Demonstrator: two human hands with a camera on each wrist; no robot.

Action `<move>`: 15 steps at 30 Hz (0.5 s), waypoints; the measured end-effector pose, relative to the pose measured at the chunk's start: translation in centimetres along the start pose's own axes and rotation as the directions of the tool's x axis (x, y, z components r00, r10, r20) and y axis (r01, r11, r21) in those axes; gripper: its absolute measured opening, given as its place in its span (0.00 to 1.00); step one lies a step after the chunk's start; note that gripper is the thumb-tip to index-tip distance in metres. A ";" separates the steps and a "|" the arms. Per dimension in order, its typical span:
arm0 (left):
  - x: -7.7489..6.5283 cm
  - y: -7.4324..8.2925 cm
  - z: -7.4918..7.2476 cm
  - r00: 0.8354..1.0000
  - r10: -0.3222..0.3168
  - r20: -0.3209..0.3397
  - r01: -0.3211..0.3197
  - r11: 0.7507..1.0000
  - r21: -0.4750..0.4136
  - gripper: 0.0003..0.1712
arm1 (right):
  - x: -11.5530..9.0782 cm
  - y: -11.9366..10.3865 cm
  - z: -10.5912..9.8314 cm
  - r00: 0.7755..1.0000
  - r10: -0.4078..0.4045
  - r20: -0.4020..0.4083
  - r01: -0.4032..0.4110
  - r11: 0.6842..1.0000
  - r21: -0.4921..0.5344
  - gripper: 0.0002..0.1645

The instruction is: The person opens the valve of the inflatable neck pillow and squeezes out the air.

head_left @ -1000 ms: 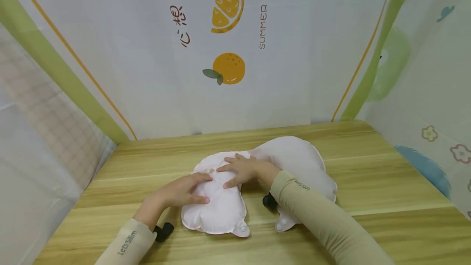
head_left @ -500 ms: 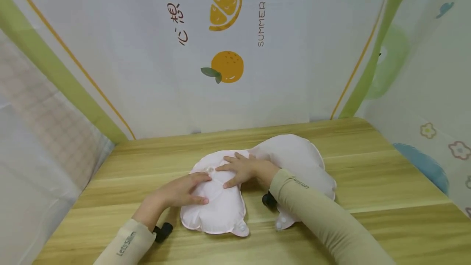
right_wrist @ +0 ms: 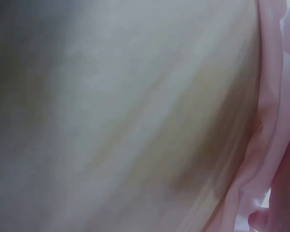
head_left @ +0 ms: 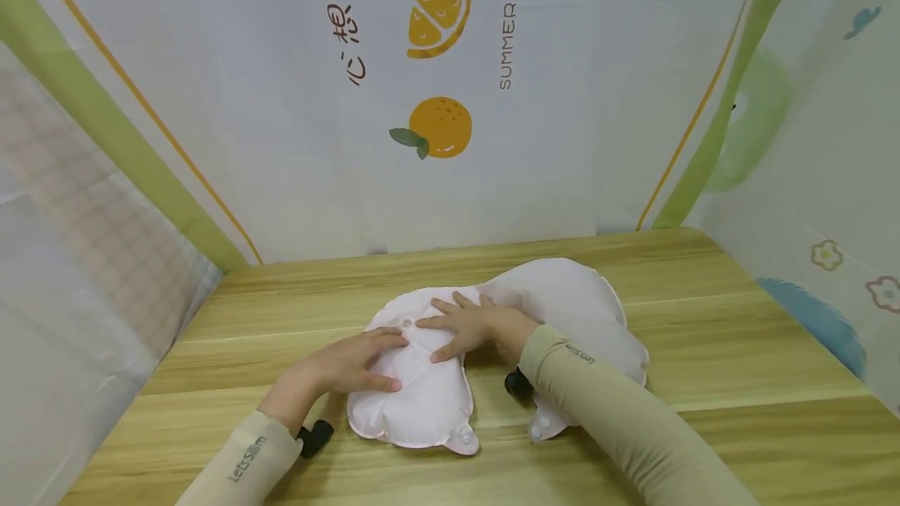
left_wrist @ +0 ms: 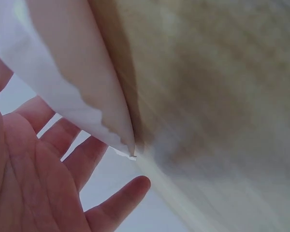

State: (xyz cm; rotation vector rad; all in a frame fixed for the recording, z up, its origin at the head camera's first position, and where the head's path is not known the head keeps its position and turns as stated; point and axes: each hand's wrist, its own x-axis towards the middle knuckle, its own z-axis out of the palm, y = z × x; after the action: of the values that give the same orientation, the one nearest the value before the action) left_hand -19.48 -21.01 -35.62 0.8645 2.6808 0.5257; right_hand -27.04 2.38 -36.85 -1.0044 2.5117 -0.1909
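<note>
Left hand [head_left: 344, 365]: fingers spread, resting on the left lobe of the pale-pink, inflated, U-shaped, plastic-looking cushion [head_left: 425, 404]; nothing is pinched. The cushion lies centrally on the yellow-brown, wood-grain table [head_left: 246, 342], its two ends toward the person. The step in hand appears to be steadying or pressing this lobe. For good support, apply the left fingertips evenly and avoid digging into the seam.

Small, round, clear fitting [head_left: 406, 324]: located between the hands. Do not load it directly.

Right hand [head_left: 464, 326]: fingers spread over the lobe's upper part, gripping nothing. Match its pressure to the left so that the lobe does not skid.

Visibility limits, left to right: the left palm's contact cannot be confirmed in the head view; the fitting's type is too small to determine; the beige right sleeve [head_left: 619, 404] covers part of the right lobe; the right wrist view is blurred, with that hand mostly cut off.
</note>
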 end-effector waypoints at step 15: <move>-0.1 0.0 0.2 0.997 -0.062 0.039 0.061 0.998 0.015 0.42 | -0.1 -0.1 0.2 0.999 0.013 0.046 -0.012 1.000 -0.022 0.44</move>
State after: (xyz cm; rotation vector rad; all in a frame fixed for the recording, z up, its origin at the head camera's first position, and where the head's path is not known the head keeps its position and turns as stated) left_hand -19.33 -21.02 -35.76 0.7848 2.6687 0.4710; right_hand -26.83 2.36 -36.92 -0.9897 2.4826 -0.1347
